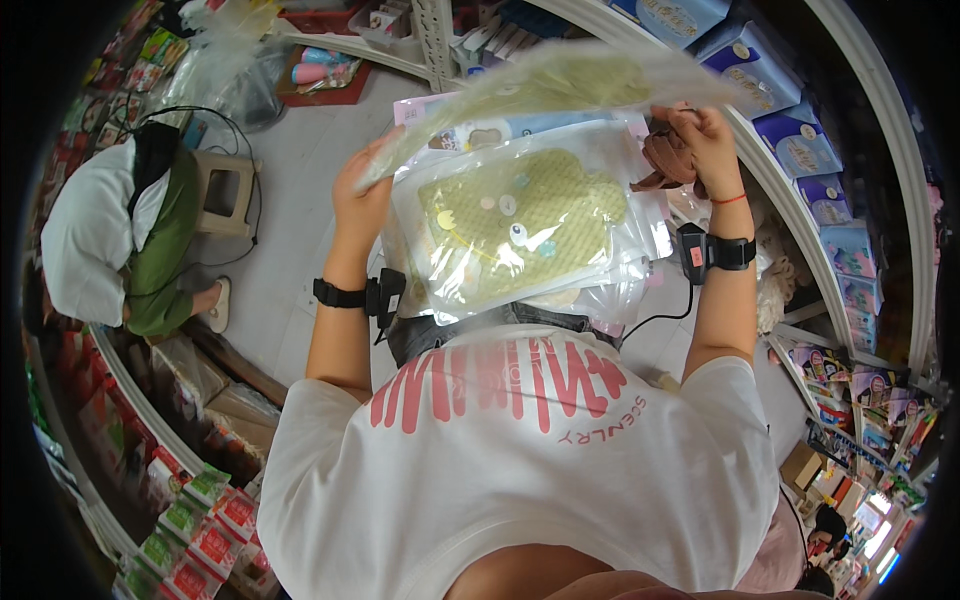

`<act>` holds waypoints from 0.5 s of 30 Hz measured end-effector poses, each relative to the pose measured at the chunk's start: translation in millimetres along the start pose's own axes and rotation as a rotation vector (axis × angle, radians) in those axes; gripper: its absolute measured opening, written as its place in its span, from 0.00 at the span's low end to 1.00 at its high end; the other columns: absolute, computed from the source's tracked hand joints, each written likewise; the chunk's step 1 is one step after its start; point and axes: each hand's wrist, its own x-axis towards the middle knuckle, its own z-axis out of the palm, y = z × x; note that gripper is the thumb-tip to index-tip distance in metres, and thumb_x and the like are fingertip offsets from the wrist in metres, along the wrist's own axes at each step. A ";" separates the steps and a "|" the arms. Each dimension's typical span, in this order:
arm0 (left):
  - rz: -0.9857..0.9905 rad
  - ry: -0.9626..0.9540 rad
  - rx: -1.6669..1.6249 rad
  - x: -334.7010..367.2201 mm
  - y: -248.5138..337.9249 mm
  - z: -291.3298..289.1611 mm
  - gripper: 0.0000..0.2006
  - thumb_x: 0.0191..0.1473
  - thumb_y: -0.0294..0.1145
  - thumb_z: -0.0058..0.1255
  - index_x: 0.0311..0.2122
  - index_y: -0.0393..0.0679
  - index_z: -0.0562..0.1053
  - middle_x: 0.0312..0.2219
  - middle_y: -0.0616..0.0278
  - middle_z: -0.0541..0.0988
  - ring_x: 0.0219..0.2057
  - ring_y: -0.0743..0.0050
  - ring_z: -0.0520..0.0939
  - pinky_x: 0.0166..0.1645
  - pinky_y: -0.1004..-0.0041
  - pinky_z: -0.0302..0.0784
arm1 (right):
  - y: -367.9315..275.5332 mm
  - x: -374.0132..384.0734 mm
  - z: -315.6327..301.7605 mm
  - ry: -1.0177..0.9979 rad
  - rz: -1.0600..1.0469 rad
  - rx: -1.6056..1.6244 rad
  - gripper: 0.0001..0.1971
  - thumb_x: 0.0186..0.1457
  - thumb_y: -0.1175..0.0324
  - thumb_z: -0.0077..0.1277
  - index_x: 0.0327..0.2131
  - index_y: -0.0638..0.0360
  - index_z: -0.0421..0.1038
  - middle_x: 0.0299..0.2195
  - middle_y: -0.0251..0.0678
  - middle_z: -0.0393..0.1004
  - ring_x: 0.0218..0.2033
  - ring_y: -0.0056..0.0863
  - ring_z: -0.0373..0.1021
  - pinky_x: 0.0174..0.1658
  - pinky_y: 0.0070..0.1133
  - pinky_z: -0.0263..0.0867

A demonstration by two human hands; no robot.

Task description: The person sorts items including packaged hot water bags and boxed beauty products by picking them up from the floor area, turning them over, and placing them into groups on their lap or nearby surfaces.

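A clear plastic package (575, 85) with something green inside is raised in front of me, blurred by motion. My left hand (363, 190) is closed on its near-left edge. At its right end, the fingers of my right hand (706, 145) are closed around the package's corner. Brown fabric (667, 160) bunches against that hand's palm; whether it is gripped or only touching, I cannot tell. Below, on my lap, lies another clear package (520, 225) holding a green, textured, animal-shaped item with eyes and small flower shapes. More flat packages (585, 130) are stacked beneath it.
Shelves with blue packs (795, 140) curve along the right. At the left, a person in a white top (90, 235) and green trousers sits by a beige plastic stool (225, 195). A red box (322, 80) stands on the far floor; hanging packets (200, 540) line the lower left.
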 end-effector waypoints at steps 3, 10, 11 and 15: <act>0.022 -0.044 -0.267 1.3 6.7 -1.0 0.13 0.46 0.18 0.55 0.38 0.45 0.79 0.47 0.54 0.77 0.54 0.58 0.74 0.54 0.70 0.69 | 28.2 9.8 -18.3 0.020 -0.215 -0.136 0.08 0.56 0.72 0.51 0.39 0.62 0.67 0.32 0.27 0.73 0.32 0.12 0.67 0.35 0.11 0.64; 0.002 -0.389 0.066 -27.7 -15.8 -3.2 0.18 0.44 0.08 0.45 0.35 0.44 0.78 0.49 0.57 0.76 0.60 0.54 0.66 0.59 0.68 0.64 | 21.3 -14.8 -16.9 -0.094 -0.205 -0.832 0.07 0.55 0.68 0.53 0.35 0.60 0.69 0.24 0.31 0.72 0.27 0.19 0.68 0.31 0.17 0.64; 0.006 -0.389 0.066 -28.5 -15.0 -2.5 0.18 0.44 0.08 0.44 0.35 0.44 0.78 0.49 0.57 0.76 0.60 0.53 0.66 0.59 0.68 0.64 | 19.9 -17.8 -21.1 0.029 -0.228 -0.896 0.08 0.55 0.66 0.53 0.35 0.60 0.70 0.24 0.33 0.72 0.27 0.21 0.68 0.32 0.18 0.64; 0.035 -0.387 0.054 -27.4 -13.4 -3.7 0.18 0.42 0.07 0.43 0.33 0.43 0.77 0.49 0.56 0.75 0.59 0.52 0.67 0.59 0.67 0.65 | -10.9 -28.4 -24.0 0.641 -0.121 -0.502 0.08 0.53 0.67 0.52 0.36 0.57 0.71 0.33 0.32 0.73 0.32 0.25 0.70 0.38 0.21 0.67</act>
